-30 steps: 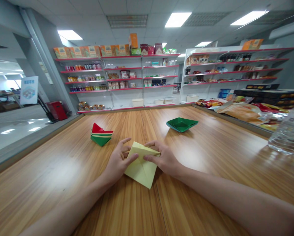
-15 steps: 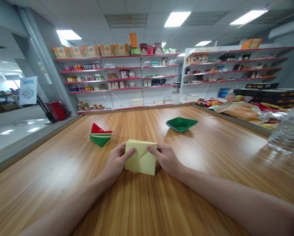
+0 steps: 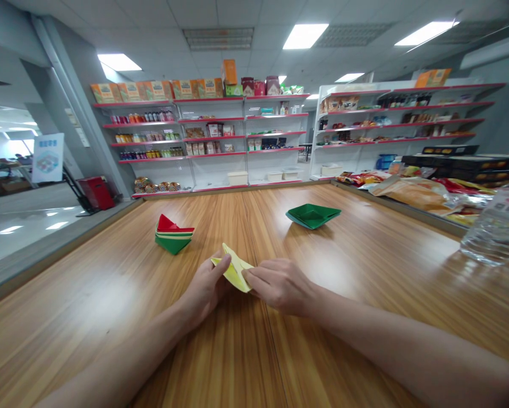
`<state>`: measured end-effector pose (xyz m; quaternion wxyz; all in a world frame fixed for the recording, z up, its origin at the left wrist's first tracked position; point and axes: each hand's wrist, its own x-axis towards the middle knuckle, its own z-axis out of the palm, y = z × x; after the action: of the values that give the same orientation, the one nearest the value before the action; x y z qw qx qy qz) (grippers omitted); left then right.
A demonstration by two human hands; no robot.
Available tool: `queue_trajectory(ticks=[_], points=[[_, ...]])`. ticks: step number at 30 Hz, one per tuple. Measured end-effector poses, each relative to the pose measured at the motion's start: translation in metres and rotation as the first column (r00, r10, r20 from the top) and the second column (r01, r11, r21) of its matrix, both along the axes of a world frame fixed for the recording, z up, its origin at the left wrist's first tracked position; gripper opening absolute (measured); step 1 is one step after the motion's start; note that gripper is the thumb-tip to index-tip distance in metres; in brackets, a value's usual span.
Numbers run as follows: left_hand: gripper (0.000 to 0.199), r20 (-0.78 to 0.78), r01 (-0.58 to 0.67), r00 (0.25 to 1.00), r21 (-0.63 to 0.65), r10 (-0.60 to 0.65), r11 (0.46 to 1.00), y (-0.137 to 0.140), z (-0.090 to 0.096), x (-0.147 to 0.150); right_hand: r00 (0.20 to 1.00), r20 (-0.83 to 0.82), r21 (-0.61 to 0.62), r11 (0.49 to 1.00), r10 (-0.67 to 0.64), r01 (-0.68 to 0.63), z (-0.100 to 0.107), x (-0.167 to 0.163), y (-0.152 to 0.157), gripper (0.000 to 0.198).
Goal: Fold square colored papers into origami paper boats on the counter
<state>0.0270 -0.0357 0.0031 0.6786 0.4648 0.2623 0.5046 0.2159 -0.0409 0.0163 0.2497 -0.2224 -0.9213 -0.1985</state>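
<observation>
Between my hands is a pale yellow folded paper, tilted and partly spread so its layers stand apart. My left hand pinches its left side, thumb on top. At the lower right edge, my right hand grips it with bent fingers; the fingertips are partly hidden. Beyond my left hand rests a stack of folded paper boats, red on top with cream and green below. A dark green folded paper dish with a bluish-green one under it sits beyond my right hand.
The wooden table has a raised edge. At the right stand a clear plastic bottle, snack packets and black boxes. Past the far edge are shelves of goods. A red box is on the floor at the left.
The yellow paper has gone from a flat, upright square to a tilted shape with spread layers. My right hand has turned over and moved down to its lower right edge.
</observation>
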Motion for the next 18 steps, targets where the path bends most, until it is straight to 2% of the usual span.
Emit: queue_trajectory(ticks=[2, 5, 8, 12, 15, 18], points=[[0.024, -0.021, 0.014, 1.000, -0.050, -0.015, 0.999, 0.001, 0.000, -0.001, 0.999, 0.039, 0.017, 0.999, 0.027, -0.028, 0.002, -0.003, -0.003, 0.029], [0.024, -0.079, -0.100, 0.993, -0.125, 0.091, 0.987, 0.002, 0.001, -0.002, 0.992, 0.079, 0.004, 0.995, 0.102, -0.103, 0.006, -0.009, -0.007, 0.026], [0.027, -0.125, -0.176, 0.979, -0.137, 0.159, 0.975, 0.005, 0.001, -0.004, 0.977, 0.080, -0.039, 0.980, 0.200, -0.197, 0.007, -0.014, -0.008, 0.024], [0.029, -0.130, -0.147, 0.983, -0.148, 0.128, 0.978, 0.008, -0.002, -0.008, 0.956, 0.015, -0.107, 0.951, 0.293, -0.290, 0.002, -0.015, -0.004, 0.027], [0.028, -0.128, -0.091, 0.989, -0.112, 0.076, 0.990, 0.008, -0.003, -0.009, 0.929, -0.097, -0.158, 0.916, 0.357, -0.368, -0.009, -0.011, 0.003, 0.029], [0.027, -0.132, 0.011, 0.991, -0.063, -0.019, 0.998, 0.006, -0.004, -0.009, 0.908, -0.258, -0.193, 0.904, 0.329, -0.382, -0.019, -0.006, 0.010, 0.030]])
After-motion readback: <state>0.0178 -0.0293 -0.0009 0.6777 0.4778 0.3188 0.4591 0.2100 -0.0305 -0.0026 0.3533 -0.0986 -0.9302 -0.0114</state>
